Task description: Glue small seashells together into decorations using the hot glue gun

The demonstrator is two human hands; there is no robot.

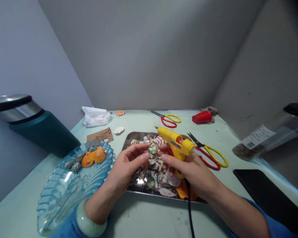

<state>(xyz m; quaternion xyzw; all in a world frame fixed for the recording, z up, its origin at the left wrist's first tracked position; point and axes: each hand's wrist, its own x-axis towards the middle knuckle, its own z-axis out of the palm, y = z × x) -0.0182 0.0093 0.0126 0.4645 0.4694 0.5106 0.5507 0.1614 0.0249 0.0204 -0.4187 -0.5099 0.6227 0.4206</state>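
Observation:
A small green-and-white seashell [153,149] is held up over the metal tray [149,193], between the fingertips of both hands. My left hand [129,163] pinches it from the left with thumb and fingers. In my right hand [193,170] is a yellow hot glue gun [177,142], its nozzle pointing up and to the left and a small orange light glowing on its side. The right thumb and fingertip reach the shell's right edge; whether they touch it I cannot tell. Many loose shells lie beneath in the tray, partly hidden by my hands.
A blue scalloped dish [62,195] with orange pieces and dark shells stands left, by a teal bottle [44,132]. Scissors [210,153] lie right of the tray, a second pair of scissors [167,119] behind it. A red cup [202,117] and a black phone-like slab [268,198] are rightward.

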